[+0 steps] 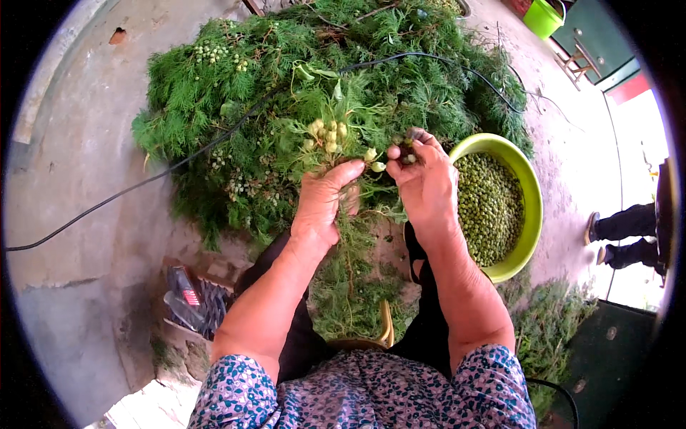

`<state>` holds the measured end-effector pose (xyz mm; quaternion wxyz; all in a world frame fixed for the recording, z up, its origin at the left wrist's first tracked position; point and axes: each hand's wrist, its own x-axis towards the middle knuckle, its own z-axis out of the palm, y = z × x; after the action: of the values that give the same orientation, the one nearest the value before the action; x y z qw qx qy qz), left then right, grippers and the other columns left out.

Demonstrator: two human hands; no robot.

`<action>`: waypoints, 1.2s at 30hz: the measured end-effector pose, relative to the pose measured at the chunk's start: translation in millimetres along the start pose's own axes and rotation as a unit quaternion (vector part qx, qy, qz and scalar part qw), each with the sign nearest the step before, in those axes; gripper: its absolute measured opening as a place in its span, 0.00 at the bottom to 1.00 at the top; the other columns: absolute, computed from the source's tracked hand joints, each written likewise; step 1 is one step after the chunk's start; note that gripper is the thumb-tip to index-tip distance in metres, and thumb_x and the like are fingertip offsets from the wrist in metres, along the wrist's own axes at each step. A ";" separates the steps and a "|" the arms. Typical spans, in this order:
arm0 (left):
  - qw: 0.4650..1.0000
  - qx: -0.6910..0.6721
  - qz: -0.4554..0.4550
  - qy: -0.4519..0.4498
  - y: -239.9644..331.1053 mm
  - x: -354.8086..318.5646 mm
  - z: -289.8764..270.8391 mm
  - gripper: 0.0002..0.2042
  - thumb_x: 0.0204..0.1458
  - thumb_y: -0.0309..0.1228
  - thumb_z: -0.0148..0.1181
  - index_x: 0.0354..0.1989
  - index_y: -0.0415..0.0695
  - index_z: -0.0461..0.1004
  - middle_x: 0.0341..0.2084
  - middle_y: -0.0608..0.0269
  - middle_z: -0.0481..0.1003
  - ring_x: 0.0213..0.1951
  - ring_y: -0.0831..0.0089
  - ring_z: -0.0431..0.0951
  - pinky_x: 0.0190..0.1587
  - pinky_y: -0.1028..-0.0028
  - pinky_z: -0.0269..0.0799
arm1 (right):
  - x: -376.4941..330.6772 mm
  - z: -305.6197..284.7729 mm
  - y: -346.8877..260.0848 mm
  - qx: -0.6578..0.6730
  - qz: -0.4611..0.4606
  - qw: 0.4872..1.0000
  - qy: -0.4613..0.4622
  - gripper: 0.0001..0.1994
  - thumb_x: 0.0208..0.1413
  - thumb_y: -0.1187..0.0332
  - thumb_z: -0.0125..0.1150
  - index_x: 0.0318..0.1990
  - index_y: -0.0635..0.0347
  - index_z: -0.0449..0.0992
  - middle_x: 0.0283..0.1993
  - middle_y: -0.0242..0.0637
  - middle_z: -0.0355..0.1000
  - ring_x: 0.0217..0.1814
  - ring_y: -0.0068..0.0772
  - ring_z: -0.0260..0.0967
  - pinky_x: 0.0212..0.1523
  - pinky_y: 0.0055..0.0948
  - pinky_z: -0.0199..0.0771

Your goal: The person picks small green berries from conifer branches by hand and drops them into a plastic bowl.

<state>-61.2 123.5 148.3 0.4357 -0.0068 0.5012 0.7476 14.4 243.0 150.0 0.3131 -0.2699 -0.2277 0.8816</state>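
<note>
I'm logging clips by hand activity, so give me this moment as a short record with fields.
setting: concrete floor, seen from above
left hand: grips a leafy green sprig bearing pale round fruits
right hand: fingertips pinched at the sprig's fruits
pile of green branches: heaped in front of the hands
black cable: runs across the pile and floor
lime-green bowl: right of the hands, holds small green fruits
another person's legs: far right

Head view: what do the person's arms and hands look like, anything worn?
Both forearms are bare. Left hand and right hand wear no gloves; no rings or watch show. Short sleeves of a blue, white and pink patterned top end near the elbows.
</note>
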 end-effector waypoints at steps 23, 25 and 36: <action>0.999 0.033 -0.017 -0.035 14.0 -3.4 3.4 0.08 0.41 0.31 0.63 0.29 0.45 0.73 0.15 0.75 0.67 0.14 0.86 0.62 0.13 0.84 0.54 | -11.7 -1.7 4.2 -0.039 0.165 0.980 -0.101 0.09 0.50 0.66 0.57 0.35 0.58 0.67 0.26 0.28 0.63 0.20 0.20 0.58 0.18 0.17 0.55; 0.999 0.035 -0.016 0.002 8.6 0.8 0.4 0.07 0.41 0.30 0.63 0.27 0.46 0.71 0.15 0.74 0.67 0.13 0.86 0.61 0.13 0.84 0.54 | -2.4 -4.3 -4.6 -0.032 0.152 0.973 -0.168 0.08 0.51 0.67 0.56 0.35 0.58 0.67 0.26 0.29 0.63 0.19 0.20 0.57 0.17 0.17 0.55; 0.984 0.148 0.019 -0.095 6.4 -7.9 2.4 0.11 0.42 0.32 0.65 0.33 0.45 0.72 0.16 0.76 0.65 0.13 0.86 0.59 0.14 0.85 0.53 | -1.4 -0.8 -15.8 -0.236 -0.005 0.964 -0.119 0.11 0.51 0.66 0.57 0.38 0.64 0.71 0.23 0.26 0.64 0.18 0.15 0.56 0.15 0.14 0.52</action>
<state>-59.5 119.5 157.8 0.4627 0.1381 0.5628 0.6709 22.6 253.4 158.9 0.2156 -0.2284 -0.4664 0.8269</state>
